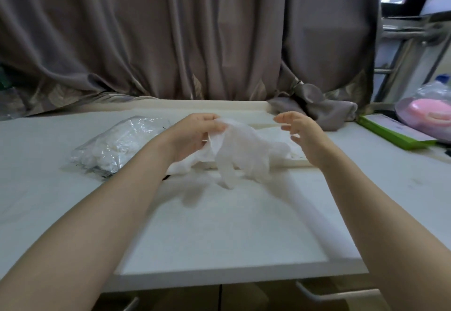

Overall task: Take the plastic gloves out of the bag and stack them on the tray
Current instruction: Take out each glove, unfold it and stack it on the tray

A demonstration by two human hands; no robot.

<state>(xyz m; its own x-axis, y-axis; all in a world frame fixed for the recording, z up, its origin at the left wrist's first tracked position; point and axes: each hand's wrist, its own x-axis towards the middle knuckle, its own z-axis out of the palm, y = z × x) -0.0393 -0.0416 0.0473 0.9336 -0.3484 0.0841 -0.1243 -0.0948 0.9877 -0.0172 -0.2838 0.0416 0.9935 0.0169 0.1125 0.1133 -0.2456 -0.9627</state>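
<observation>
Head view:
Left hand [195, 135]: raised over the tabletop [219, 232], fingers curled, pinching the cuff end of a translucent plastic glove [244, 154].
Right hand [300, 132]: just beside the glove, fingers loosely bent, holding nothing.
Glove: hangs from the left hand, its fingers drooping toward the tabletop, blurred.
Tray [244, 105]: white, beneath and behind the hands, with pale gloves [185, 164] lying over its near edge.
Bag [117, 145]: clear, crumpled, left of the tray, still holding gloves.
Backdrop: grey curtain [170, 30]; green box [390, 132] at right.
</observation>
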